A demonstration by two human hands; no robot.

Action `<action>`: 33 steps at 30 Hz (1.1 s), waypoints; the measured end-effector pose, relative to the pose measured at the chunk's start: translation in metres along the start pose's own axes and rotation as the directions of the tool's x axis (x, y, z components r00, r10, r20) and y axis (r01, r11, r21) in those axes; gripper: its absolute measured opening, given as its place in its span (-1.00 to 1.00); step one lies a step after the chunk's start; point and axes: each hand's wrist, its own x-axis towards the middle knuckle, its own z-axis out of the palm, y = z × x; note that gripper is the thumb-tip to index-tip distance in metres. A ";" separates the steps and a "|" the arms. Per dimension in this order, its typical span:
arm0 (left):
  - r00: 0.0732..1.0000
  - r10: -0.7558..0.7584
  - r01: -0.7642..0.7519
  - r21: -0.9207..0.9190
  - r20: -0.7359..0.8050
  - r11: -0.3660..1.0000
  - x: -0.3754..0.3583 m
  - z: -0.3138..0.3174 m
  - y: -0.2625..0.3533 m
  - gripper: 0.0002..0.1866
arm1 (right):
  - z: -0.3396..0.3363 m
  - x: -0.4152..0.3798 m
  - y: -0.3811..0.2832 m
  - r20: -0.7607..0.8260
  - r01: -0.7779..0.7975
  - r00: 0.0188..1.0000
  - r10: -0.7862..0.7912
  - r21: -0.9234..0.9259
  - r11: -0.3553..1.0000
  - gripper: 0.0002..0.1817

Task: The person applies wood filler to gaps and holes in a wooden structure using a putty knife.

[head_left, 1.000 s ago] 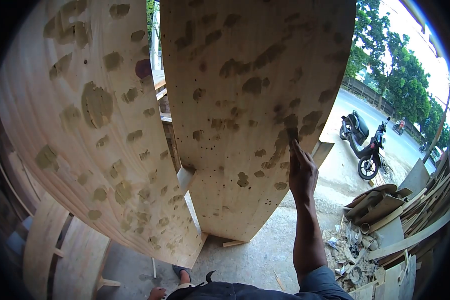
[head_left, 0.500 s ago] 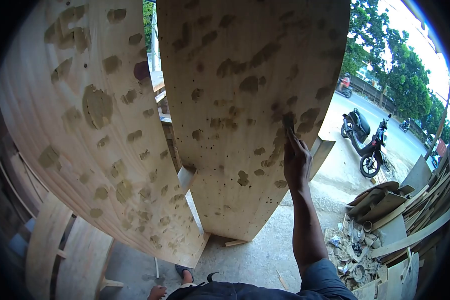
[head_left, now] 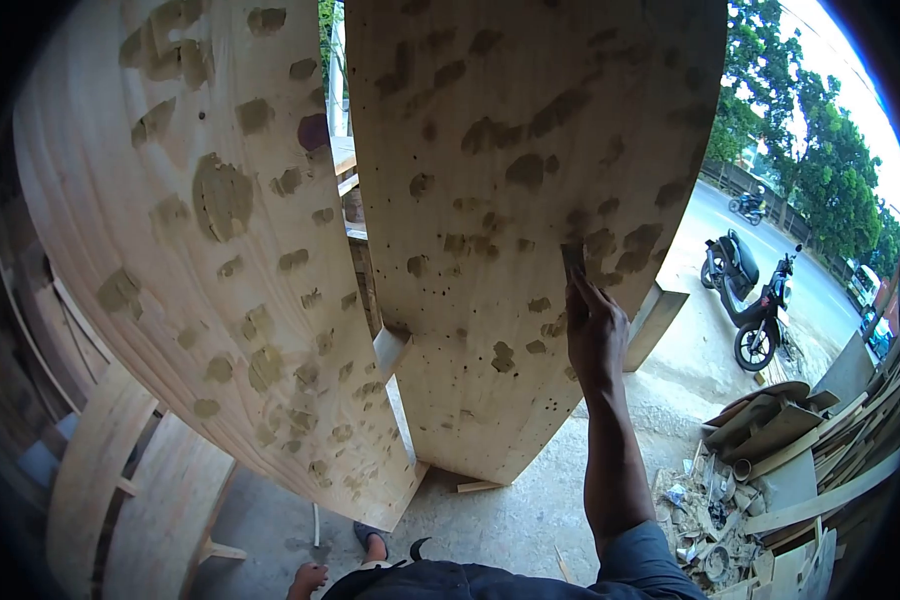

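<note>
My right hand (head_left: pixel 598 335) is closed around a flat, dark blade like a putty knife (head_left: pixel 572 260), its edge against the right-hand curved wooden panel (head_left: pixel 480 400). Brown filler patches (head_left: pixel 525 171) and small dark holes dot this panel. Beside it on the left stands a second curved panel (head_left: pixel 220 320), with similar patches across its pale grain. Low in the picture, my left hand (head_left: pixel 311 577) hangs by my body, fingers curled; whether anything is in it I cannot make out.
Curved wooden pieces (head_left: pixel 160 500) stand at lower left. Wood offcuts (head_left: pixel 820 440) and a heap of debris (head_left: pixel 710 515) lie at right. Beyond them a motorbike (head_left: pixel 750 295) is parked by the road. My foot (head_left: pixel 373 541) shows on the concrete floor (head_left: pixel 450 520).
The view has shifted, so the panels appear farther right. My right hand has moved slightly left and down across the panel with the putty knife. My left hand stays low.
</note>
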 end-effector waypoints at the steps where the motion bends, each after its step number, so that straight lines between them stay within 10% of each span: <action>1: 0.999 -0.022 0.021 0.024 0.026 0.999 0.006 0.000 -0.005 -0.58 | -0.002 0.005 -0.007 0.001 0.000 1.000 0.000 0.001 1.000 -0.60; 7: 0.998 -0.002 0.004 0.020 -0.063 1.000 0.001 -0.011 -0.006 -0.61 | 0.002 0.023 -0.009 -0.019 -0.036 0.999 0.036 -0.045 0.998 -0.58; 12: 0.993 0.061 -0.063 -0.016 -0.104 0.998 -0.005 -0.005 -0.003 -0.61 | 0.011 -0.057 -0.023 0.285 -0.025 0.958 0.016 0.031 0.999 -0.62; 16: 0.995 0.042 -0.039 0.034 -0.094 0.999 -0.002 -0.003 -0.013 -0.59 | 0.050 -0.191 0.001 0.785 -0.311 0.609 0.113 0.105 0.944 -0.70; 22: 0.994 -0.002 0.010 0.071 -0.112 0.997 -0.015 -0.011 -0.008 -0.60 | 0.023 -0.316 -0.023 0.984 -0.340 0.179 0.021 0.042 0.940 -0.56; 28: 0.995 0.098 -0.090 0.192 -0.032 0.977 0.012 -0.007 0.009 -0.61 | 0.006 -0.318 -0.003 0.934 -0.487 0.332 0.128 0.054 0.872 -0.51; 33: 0.957 0.277 -0.257 0.197 -0.085 0.946 0.013 -0.001 0.049 -0.56 | -0.016 -0.276 -0.002 0.960 -0.789 0.178 0.217 0.007 0.614 -0.50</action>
